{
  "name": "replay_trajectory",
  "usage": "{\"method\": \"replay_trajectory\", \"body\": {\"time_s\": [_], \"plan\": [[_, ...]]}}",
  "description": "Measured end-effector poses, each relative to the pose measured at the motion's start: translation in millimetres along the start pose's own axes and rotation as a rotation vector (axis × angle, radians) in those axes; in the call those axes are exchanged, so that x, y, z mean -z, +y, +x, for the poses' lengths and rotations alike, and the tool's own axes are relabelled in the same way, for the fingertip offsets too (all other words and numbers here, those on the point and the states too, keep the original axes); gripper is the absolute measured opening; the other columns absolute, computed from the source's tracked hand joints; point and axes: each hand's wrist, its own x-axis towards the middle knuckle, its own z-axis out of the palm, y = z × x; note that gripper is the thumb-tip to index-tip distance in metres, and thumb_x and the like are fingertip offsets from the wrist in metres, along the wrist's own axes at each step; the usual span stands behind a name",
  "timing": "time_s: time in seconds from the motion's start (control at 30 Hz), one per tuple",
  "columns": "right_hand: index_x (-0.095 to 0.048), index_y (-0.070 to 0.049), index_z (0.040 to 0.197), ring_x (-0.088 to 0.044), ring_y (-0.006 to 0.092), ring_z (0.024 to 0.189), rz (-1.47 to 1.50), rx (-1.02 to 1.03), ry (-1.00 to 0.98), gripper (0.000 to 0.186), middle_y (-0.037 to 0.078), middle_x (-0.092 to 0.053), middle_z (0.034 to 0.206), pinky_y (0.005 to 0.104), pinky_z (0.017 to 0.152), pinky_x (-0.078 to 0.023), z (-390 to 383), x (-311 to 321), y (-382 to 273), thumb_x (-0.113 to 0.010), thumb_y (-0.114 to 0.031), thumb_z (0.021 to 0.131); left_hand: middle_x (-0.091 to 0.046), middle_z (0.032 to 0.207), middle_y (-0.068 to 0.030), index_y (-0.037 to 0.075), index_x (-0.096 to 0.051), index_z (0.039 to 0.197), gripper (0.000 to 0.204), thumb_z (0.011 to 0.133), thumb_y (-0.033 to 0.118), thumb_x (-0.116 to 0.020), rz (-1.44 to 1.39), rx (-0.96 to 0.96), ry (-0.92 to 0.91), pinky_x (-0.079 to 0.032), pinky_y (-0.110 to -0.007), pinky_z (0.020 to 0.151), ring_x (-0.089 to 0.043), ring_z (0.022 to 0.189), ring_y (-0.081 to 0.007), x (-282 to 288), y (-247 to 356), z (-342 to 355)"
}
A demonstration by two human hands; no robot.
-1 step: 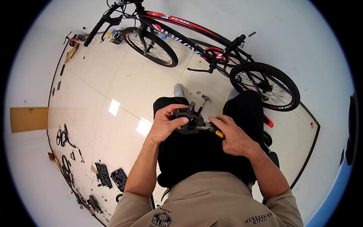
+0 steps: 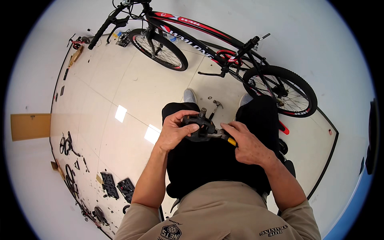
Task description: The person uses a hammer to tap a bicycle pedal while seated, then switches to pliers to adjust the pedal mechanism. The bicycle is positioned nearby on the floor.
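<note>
I am sitting with black trousers across my lap. My left hand (image 2: 174, 134) grips a black bicycle pedal (image 2: 199, 129) above my knees, with its axle stub pointing up. My right hand (image 2: 246, 145) holds a tool with a yellow handle (image 2: 231, 141), and its metal tip lies against the right side of the pedal. The two hands are close together over my lap. A small hammer (image 2: 216, 106) lies on the floor between my feet.
A red and black bicycle (image 2: 192, 30) stands on the pale tiled floor just ahead, its wheels (image 2: 281, 93) near my right knee. Black pedals (image 2: 109, 185) and small parts lie along the left wall. A brown cardboard piece (image 2: 30, 126) is at far left.
</note>
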Motion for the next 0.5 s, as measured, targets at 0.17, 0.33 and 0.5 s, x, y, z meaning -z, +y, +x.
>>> {"method": "replay_trajectory", "body": {"time_s": [0.17, 0.33, 0.5], "plan": [[-0.047, -0.001, 0.141, -0.048, 0.0413, 0.123, -0.06, -0.131, -0.036, 0.07, 0.023, -0.049, 0.13, 0.043, 0.105, -0.043, 1, -1, -13, -0.052, 0.011, 0.072, -0.072, 0.095, -0.002, 0.002, -0.062, 0.127, 0.041, 0.088, 0.005, -0.075, -0.048, -0.04, 0.06, -0.048, -0.019, 0.059, -0.061, 0.073, -0.0046, -4, -3, 4], [-0.05, -0.004, 0.135, -0.052, 0.0408, 0.113, -0.054, -0.151, 0.085, 0.062, 0.022, -0.054, 0.12, 0.0449, 0.098, -0.046, 2, -6, -8, -0.056, 0.008, 0.074, -0.07, 0.091, 0.0005, 0.003, -0.061, 0.128, 0.041, 0.09, 0.009, -0.074, -0.151, -0.08, 0.196, -0.042, -0.018, 0.048, -0.061, 0.071, -0.0051, -12, 5, 4], [-0.05, -0.005, 0.136, -0.052, 0.0411, 0.117, 0.0, -0.192, 0.059, 0.064, 0.021, -0.053, 0.124, 0.0444, 0.101, -0.044, 6, -3, -12, -0.055, 0.009, 0.073, -0.067, 0.087, 0.0016, 0.004, -0.061, 0.128, 0.04, 0.091, 0.011, -0.073, -0.091, -0.072, 0.216, -0.039, -0.017, 0.043, -0.061, 0.069, -0.0063, -8, -2, 4]]}}
